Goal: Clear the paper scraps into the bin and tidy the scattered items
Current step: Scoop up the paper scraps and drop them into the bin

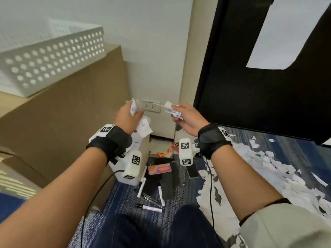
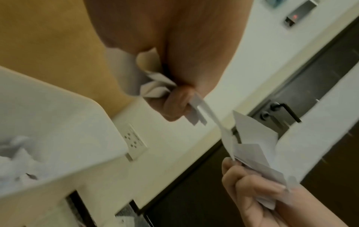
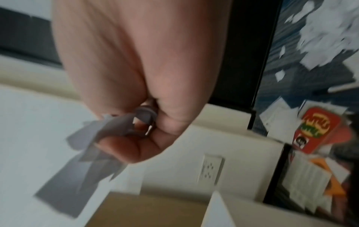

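White paper scraps (image 1: pixel 143 125) fill my left hand (image 1: pixel 127 116), fingers curled round them above the bin (image 2: pixel 64 122). I should let them drop straight in. My right hand (image 1: pixel 188 119) pinches more scraps (image 1: pixel 172 110), which should follow once over the rim.

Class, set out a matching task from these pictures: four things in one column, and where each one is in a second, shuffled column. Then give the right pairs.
Things
1. white marker
2. perforated white tray
3. wall socket
4. loose paper scraps

Places
A. on the cardboard box
B. spread over the carpet on the right
C. on the wall beyond the hands
D. on the floor near the knees

Pairs: 1-D, 2-A, 3-C, 4-B
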Available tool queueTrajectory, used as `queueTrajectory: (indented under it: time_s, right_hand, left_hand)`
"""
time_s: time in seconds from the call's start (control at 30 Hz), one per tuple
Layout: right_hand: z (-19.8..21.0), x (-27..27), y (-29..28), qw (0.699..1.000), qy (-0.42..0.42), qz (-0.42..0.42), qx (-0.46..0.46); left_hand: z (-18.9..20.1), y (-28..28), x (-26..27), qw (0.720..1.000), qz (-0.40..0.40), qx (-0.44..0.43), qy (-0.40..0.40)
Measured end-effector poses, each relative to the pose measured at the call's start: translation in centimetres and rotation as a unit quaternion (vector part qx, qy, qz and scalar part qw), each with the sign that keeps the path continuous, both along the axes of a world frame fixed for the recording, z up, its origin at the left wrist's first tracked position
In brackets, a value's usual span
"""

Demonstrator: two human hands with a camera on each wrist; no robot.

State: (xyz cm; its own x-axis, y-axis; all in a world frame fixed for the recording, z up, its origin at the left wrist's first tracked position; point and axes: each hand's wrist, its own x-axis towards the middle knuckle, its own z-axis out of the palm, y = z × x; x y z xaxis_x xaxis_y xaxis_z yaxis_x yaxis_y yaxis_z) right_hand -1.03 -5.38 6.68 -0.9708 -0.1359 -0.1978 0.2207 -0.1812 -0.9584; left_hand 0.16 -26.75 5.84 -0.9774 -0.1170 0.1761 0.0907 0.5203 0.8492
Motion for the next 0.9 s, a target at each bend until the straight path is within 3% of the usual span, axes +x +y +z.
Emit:
queueTrajectory:
  time_s: [0.17, 0.27, 0.37, 0.53, 0.63, 0.73, 0.9]
  right_hand:
    - [-2.1, -4.1, -10.4, 0.995, -0.021, 0.026, 0.089]
    - [-4.9, -5.7, -14.0, 0.956, -0.002, 0.058, 0.288]
    - [-7.1, -6.2, -15.8, 0.921, 0.004, 0.096, 0.377]
    - [-8.0, -6.2, -14.7, 0.937, 0.003, 0.08, 0.34]
    - [-7.7, -5.8, -12.0, 0.963, -0.021, 0.061, 0.263]
    - [-7.1, -4.9, -8.8, 0.965, -0.044, 0.046, 0.254]
    - [-7.8, -3.3, -2.1, 0.956, -0.095, 0.032, 0.274]
  left_hand:
    - [-1.2, -7.2, 0.6, 0.992, 0.117, 0.026, 0.028]
    - [-1.9, -9.2, 1.1, 0.992, 0.121, 0.027, 0.017]
    - [-3.0, -10.2, 0.8, 0.994, 0.103, 0.016, 0.008]
    - [-4.1, -9.6, 0.0, 0.994, 0.105, 0.005, 0.003]
    - [-4.4, -8.6, -0.8, 0.995, 0.1, 0.019, -0.026]
    - [-5.7, -7.6, -1.8, 0.996, 0.069, 0.022, -0.06]
    - [-8.1, -5.7, -2.0, 0.983, 0.071, -0.08, -0.148]
